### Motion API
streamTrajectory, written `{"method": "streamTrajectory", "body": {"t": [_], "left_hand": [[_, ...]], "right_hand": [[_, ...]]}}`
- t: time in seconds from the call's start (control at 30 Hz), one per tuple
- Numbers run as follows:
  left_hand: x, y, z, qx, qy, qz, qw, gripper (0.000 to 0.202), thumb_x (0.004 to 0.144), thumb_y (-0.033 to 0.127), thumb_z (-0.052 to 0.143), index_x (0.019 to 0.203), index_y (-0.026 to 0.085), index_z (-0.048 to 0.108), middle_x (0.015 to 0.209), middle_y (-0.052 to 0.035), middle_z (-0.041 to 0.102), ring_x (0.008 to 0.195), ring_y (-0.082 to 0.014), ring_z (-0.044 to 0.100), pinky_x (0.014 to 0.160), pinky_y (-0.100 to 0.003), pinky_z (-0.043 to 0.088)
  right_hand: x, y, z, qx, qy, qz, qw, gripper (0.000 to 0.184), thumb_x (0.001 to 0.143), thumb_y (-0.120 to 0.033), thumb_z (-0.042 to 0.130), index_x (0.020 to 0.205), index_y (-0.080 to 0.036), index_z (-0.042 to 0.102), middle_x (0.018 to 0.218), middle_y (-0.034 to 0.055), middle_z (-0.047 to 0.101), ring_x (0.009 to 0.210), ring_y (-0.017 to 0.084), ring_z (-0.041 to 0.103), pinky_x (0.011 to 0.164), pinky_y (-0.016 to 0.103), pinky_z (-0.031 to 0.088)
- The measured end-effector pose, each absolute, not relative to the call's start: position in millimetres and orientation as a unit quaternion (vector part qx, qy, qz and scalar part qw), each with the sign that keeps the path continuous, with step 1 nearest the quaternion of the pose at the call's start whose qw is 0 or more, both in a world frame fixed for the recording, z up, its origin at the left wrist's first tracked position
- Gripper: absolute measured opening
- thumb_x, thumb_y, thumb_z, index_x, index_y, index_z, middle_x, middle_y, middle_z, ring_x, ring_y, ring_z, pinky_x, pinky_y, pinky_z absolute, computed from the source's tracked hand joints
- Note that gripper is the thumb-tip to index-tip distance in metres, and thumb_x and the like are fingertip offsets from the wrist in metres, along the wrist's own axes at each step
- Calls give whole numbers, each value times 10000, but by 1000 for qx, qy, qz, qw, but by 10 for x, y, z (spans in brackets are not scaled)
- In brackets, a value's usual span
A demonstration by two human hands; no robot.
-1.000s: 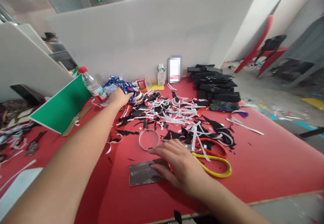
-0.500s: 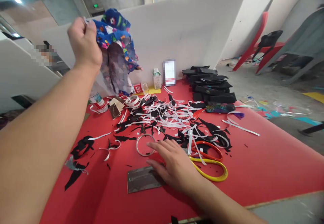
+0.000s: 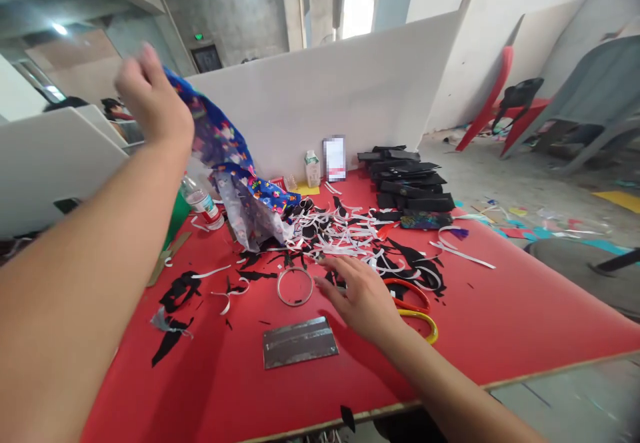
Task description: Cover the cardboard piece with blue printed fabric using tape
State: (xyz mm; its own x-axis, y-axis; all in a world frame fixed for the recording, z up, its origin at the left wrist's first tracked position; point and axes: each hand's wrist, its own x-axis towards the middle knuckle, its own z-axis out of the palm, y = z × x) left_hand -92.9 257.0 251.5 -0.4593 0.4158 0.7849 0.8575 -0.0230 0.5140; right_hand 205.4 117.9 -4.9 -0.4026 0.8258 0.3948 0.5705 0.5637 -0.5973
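Note:
My left hand [image 3: 153, 99] is raised high above the red table [image 3: 525, 323] and closed on a corner of a blue patterned sheet [image 3: 225, 156]. The sheet hangs down to the right, and its lower end rests on the pile of white and black paper strips [image 3: 350, 233]. My right hand [image 3: 363, 296] hovers open, fingers spread, just above the table beside a white ring [image 3: 295, 286]. It partly covers the red and yellow scissors [image 3: 417, 309]. A grey rectangular piece [image 3: 299, 341] lies in front of this hand, uncovered.
A stack of black pieces [image 3: 413, 179] stands at the back right, with a small carton [image 3: 313, 168] and a phone [image 3: 334, 159] against the white partition [image 3: 350, 96]. A water bottle [image 3: 203, 203] and green board [image 3: 175, 219] sit at the left. Black scraps [image 3: 175, 296] lie near.
My left hand picked the blue patterned sheet off the table and lifted it high, then swung it left. My right hand slid off the grey piece toward the strips.

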Motion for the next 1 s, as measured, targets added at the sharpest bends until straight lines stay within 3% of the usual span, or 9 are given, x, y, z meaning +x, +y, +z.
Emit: {"method": "streamTrajectory", "body": {"t": [0.07,0.17,0.4,0.5,0.6,0.67,0.77,0.9,1.0], "left_hand": [[-952,2524,2680,-471,-648,-533,272,346,1141,251,303,1102,50,582,1132,-32,622,1127,-109,526,1018,-224,342],[-1017,2432,2576,-549,-717,-367,222,382,1084,356,482,877,64,616,896,0,622,980,-137,583,905,-252,376],[-1056,2169,1394,-588,-768,-224,122,311,1014,318,532,762,175,646,752,-60,708,758,-210,657,690,-293,452],[-885,1999,804,-610,-765,-173,107,226,964,347,639,1029,149,724,1042,-148,756,988,-285,717,830,-342,522],[-730,1880,336,-646,-746,-133,93,818,805,454,841,1515,218,511,1476,-187,596,1263,-358,648,939,-392,548],[-716,1905,175,-652,-746,-108,84,886,804,401,854,1584,334,439,1517,-159,561,1241,-389,661,920,-436,569],[-871,2134,183,-632,-764,-102,80,612,930,280,731,1511,328,545,1462,-162,586,1256,-379,645,965,-467,564],[-1226,2558,473,-592,-792,-135,57,417,1003,365,681,1381,201,614,1425,-128,614,1213,-294,652,1000,-520,573],[-1326,2668,752,-605,-780,-161,-4,372,971,366,727,1286,176,667,1282,-121,694,1128,-286,700,953,-490,594]], "right_hand": [[2058,1230,-9,-436,-812,193,338,223,1035,-387,601,1144,-225,708,1095,107,766,1022,313,722,886,475,563],[1966,1508,99,-456,-800,205,331,227,1049,-388,573,1077,-222,725,1044,88,772,983,276,734,866,435,579],[1191,2840,362,-504,-794,213,266,368,1018,-378,672,1334,-193,638,1353,109,659,1133,258,688,950,479,602],[900,3174,381,-530,-787,217,228,390,1012,-375,682,1350,-187,627,1359,110,653,1138,265,687,945,484,605],[785,3292,448,-526,-795,209,218,389,1008,-380,689,1345,-196,630,1350,103,657,1127,259,692,932,471,610],[814,3306,616,-512,-804,184,241,357,1004,-370,694,1311,-194,648,1327,100,669,1132,260,690,940,465,601],[999,3288,1104,-483,-805,117,325,183,1021,-223,577,1142,-158,697,1250,146,717,1228,301,630,1074,469,481],[1352,3188,1833,-351,-783,-14,513,183,969,-218,556,1139,-222,622,1111,60,740,1007,227,667,959,389,530],[1533,3036,2056,-329,-802,-46,497,204,940,-197,576,1120,-283,614,1029,31,740,966,239,671,933,401,540]]}}
